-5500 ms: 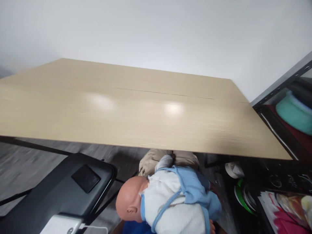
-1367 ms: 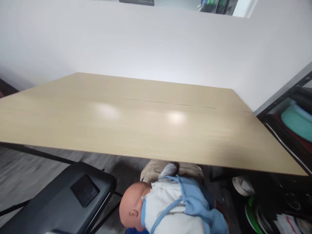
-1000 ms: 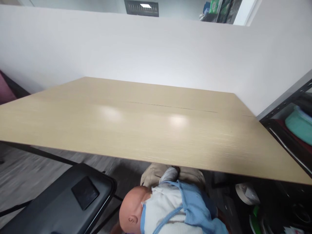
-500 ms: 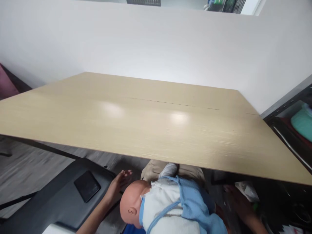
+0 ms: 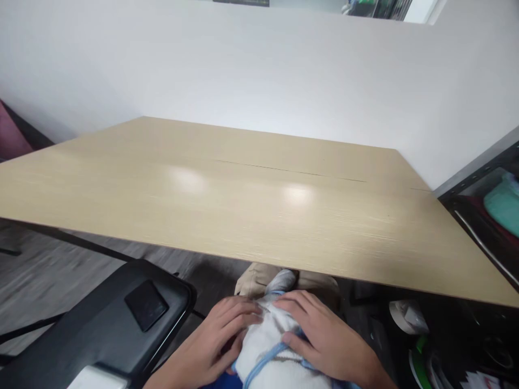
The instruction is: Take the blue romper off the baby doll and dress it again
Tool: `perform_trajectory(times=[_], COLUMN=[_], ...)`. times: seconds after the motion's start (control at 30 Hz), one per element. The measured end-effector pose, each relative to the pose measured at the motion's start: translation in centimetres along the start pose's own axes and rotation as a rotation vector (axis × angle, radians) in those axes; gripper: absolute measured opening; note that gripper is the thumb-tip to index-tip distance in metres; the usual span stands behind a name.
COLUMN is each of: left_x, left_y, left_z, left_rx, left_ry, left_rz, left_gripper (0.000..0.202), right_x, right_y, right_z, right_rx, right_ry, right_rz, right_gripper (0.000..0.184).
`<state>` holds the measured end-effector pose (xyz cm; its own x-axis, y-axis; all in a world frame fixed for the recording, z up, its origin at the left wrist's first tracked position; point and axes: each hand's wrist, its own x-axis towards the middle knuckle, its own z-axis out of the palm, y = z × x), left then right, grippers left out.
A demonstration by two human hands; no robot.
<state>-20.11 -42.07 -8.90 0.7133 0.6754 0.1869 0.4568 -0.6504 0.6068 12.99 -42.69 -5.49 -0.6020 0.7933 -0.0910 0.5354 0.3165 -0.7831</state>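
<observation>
A baby doll in a white cloth top with blue edging [image 5: 270,346] lies across my lap, under the front edge of the table. My left hand [image 5: 223,329] is curved around the doll's head end and hides the head, fingertips pressed on the white cloth. From the other side my right hand [image 5: 320,335] grips the doll's body, its thumb by the blue strap and its fingers over the cloth. Most of the doll's blue garment is behind my right hand and forearm. A grey cloth limb [image 5: 283,281] of the doll points toward the table.
A wide wooden table [image 5: 243,210] stands before me against a white wall [image 5: 259,70]. On the left, a black padded seat [image 5: 101,308] bears a dark phone [image 5: 146,304] and a white object [image 5: 97,378]. Dark shelving [image 5: 470,200] stands right; a white roll [image 5: 401,317] sits below the table.
Both my hands came in from the sides onto the doll. My left hand now covers its head, and my right hand covers the blue garment.
</observation>
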Motion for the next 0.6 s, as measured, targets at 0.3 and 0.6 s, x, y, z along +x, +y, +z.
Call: perform_trajectory(times=[0.3,0.6], left_x=[-0.9,0.3], left_y=[0.7,0.6], left_z=[-0.4,0.0], left_rx=[0.092,0.032], left_ry=[-0.040,-0.117], left_rz=[0.125,0.152], left_gripper=[0.074,0.070], right_x=[0.9,0.0], right_y=[-2.6,0.0], right_z=[1.6,6.4], right_rx=[-0.144,-0.437], right_ry=[-0.184,-0.109], right_rz=[-0.101,-0.439], right_gripper=[0.040,0.020])
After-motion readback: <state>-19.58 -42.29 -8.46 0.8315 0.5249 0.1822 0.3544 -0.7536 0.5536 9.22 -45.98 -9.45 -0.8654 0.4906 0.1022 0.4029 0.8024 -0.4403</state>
